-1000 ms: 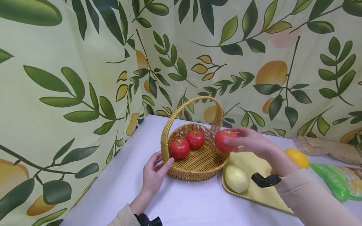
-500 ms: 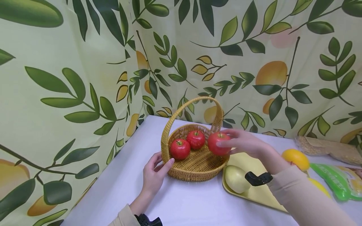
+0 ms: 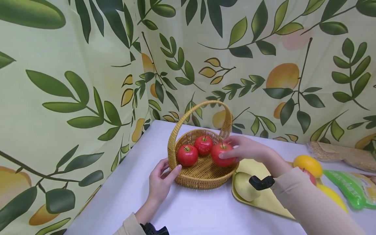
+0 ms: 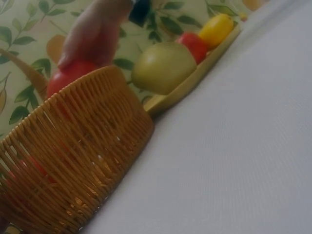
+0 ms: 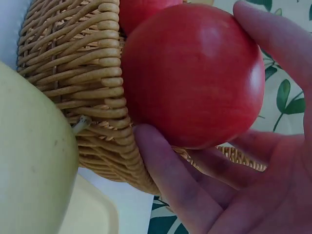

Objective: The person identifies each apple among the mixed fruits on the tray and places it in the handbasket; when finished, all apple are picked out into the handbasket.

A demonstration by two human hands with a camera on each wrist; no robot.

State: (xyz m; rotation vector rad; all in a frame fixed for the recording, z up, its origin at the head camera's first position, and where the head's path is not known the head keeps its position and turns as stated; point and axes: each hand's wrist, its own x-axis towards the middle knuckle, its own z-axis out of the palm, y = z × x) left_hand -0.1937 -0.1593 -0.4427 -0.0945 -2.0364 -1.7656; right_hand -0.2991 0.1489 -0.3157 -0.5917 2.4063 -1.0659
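My right hand holds a red apple over the right side of a round wicker basket. In the right wrist view, thumb and fingers spread around this apple, which sits just inside the rim. Two more red apples, a front one and a rear one, lie at the left in the basket. My left hand grips the basket's left side near the foot of its arched handle, thumb at the rim. The left wrist view shows the basket wall with red fruit behind its weave.
Right of the basket, a yellow tray bears a pale pear, a red fruit and yellow fruits, partly behind my right sleeve. Farther right lie a green package and a bag of grain. Patterned cloth hangs behind.
My right hand has carried the apple leftward and down, from the basket's right rim to inside it. My left hand stays at the basket's side.
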